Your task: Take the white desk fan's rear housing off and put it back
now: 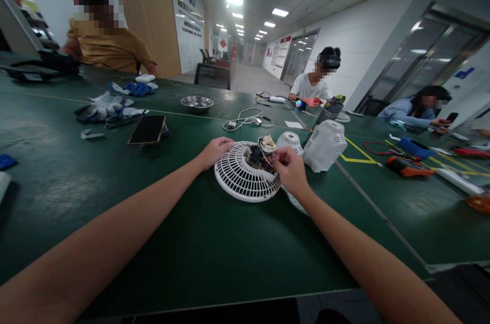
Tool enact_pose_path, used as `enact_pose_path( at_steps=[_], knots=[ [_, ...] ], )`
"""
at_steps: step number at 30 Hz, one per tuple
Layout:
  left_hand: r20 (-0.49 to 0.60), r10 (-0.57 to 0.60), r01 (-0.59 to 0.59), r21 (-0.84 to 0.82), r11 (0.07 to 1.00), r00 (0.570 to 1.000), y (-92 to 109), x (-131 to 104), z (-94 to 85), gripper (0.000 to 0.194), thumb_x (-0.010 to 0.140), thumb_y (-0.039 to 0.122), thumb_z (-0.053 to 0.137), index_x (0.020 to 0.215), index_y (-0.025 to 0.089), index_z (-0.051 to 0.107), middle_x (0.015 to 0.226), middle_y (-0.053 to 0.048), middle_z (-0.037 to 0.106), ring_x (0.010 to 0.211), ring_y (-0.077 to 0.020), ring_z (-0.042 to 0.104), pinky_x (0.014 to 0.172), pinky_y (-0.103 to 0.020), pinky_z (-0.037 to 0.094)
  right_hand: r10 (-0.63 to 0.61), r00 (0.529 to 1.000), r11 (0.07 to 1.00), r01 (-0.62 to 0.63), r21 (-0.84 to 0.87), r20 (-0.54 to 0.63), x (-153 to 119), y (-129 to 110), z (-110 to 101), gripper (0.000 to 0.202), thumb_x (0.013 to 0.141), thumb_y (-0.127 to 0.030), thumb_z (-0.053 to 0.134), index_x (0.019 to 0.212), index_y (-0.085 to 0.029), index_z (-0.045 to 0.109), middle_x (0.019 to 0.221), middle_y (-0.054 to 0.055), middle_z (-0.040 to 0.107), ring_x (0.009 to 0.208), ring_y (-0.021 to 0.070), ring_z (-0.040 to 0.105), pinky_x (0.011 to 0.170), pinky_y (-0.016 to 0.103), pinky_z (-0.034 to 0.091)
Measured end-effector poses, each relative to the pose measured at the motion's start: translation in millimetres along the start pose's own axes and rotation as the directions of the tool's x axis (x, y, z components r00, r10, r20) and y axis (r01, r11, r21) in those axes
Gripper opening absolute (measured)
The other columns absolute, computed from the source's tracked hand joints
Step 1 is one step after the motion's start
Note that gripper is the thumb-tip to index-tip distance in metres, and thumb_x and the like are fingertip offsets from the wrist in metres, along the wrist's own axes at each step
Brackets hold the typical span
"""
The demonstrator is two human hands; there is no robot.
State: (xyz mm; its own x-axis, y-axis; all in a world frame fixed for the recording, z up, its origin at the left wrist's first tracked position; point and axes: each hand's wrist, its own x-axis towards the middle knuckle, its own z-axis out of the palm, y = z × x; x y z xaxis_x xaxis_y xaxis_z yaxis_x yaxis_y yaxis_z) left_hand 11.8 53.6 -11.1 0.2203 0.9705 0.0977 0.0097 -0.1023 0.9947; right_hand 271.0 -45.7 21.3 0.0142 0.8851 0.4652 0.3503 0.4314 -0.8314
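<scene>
A round white fan grille point(247, 189) lies on the green table in front of me. On its middle sits an exposed fan motor point(257, 156) with dark parts, thin wires and a cream-coloured piece point(267, 144) on top. My left hand point(216, 152) holds the grille's left rim, fingers curled over the edge. At the motor's right side, my right hand point(291, 168) has its thumb and fingers pinched together at the thin wires; the fingertips partly hide what is between them. Just behind that hand stand a white vented cover point(290, 141) and a larger white housing point(325, 146).
Beyond the grille lie a white cable point(248, 121) and a metal bowl point(197, 104). A propped phone point(147, 130) and work gloves point(103, 107) are on the left. An orange-and-black meter point(409, 167) lies right. Several people sit around the table.
</scene>
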Motion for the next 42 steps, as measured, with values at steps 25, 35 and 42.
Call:
enact_pose_path(
  at_steps=[25, 35, 42],
  knots=[
    [-0.018, -0.018, 0.018, 0.001, 1.0, 1.0, 4, -2, 1.8, 0.023, 0.085, 0.029, 0.07, 0.103, 0.015, 0.071, 0.097, -0.009, 0.075, 0.084, -0.0213, 0.07, 0.08, -0.036, 0.055, 0.021, 0.999, 0.992, -0.015, -0.128, 0.05, 5, 0, -3, 0.02, 0.089, -0.042, 0.061, 0.088, -0.021, 0.063, 0.076, 0.001, 0.064, 0.068, 0.0177, 0.056, 0.063, 0.031, 0.046],
    [0.005, -0.003, 0.003, 0.005, 1.0, 1.0, -5, 5, -2.3, 0.029, 0.082, 0.033, 0.073, 0.105, 0.015, 0.071, 0.1, -0.009, 0.075, 0.086, -0.0216, 0.071, 0.082, -0.036, 0.055, -0.029, 0.999, 0.996, 0.031, -0.08, 0.032, 3, 3, -2, 0.012, 0.087, -0.032, 0.06, 0.094, -0.025, 0.054, 0.081, -0.001, 0.058, 0.071, 0.0157, 0.057, 0.06, 0.027, 0.045],
    [-0.001, -0.012, 0.012, 0.02, 1.0, 1.0, 1, 0, 0.4, 0.027, 0.084, 0.032, 0.071, 0.104, 0.015, 0.071, 0.1, -0.009, 0.075, 0.086, -0.0222, 0.071, 0.08, -0.035, 0.055, -0.011, 0.999, 0.999, 0.013, -0.053, 0.047, 3, 2, -3, 0.021, 0.089, -0.042, 0.061, 0.098, -0.022, 0.061, 0.08, -0.001, 0.063, 0.07, 0.0161, 0.058, 0.067, 0.029, 0.048]
  ],
)
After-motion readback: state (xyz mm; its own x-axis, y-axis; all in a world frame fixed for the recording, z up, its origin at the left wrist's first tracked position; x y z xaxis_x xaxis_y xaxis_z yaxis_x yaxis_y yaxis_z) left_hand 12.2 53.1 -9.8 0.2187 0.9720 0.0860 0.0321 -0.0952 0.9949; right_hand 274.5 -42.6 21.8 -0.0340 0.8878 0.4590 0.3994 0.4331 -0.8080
